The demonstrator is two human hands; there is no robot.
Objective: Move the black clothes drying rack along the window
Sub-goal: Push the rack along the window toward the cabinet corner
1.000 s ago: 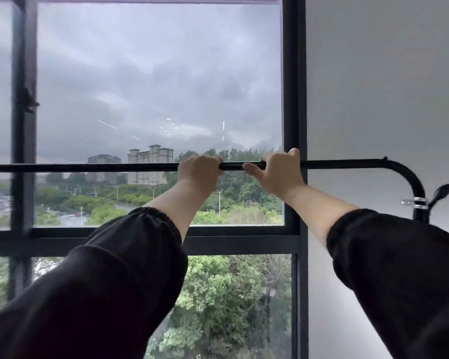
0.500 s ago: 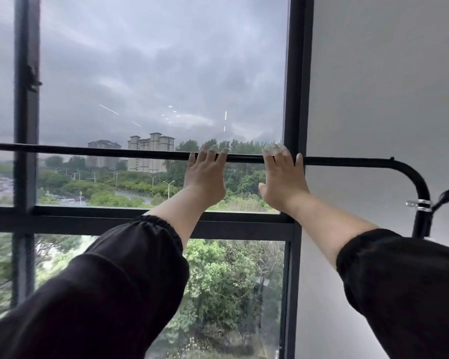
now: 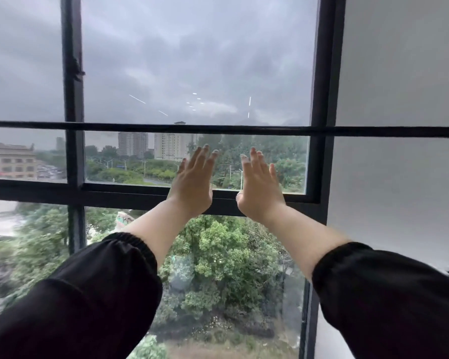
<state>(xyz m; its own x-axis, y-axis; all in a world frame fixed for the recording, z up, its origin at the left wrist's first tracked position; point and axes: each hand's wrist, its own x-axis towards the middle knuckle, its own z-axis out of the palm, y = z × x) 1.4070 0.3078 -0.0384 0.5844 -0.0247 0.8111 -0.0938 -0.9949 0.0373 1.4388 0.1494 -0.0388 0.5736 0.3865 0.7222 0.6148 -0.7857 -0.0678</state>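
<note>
The black clothes drying rack shows as a thin black top bar (image 3: 244,130) running level across the whole view in front of the window, bending down at the far right edge. My left hand (image 3: 192,183) and my right hand (image 3: 259,186) are both raised below the bar, fingers straight and spread, holding nothing. Their fingertips end a little under the bar and do not touch it. Both arms wear black sleeves. The rack's lower parts are out of view.
A black-framed window (image 3: 74,99) fills the left and middle, with trees and buildings far below outside. A plain white wall (image 3: 399,73) takes up the right side beyond the frame's thick right upright (image 3: 324,99).
Both hands gripped the bar a second ago, then opened and slid off it. They now hang lower, clear of the bar. The bar sits higher relative to the window frame in the view.
</note>
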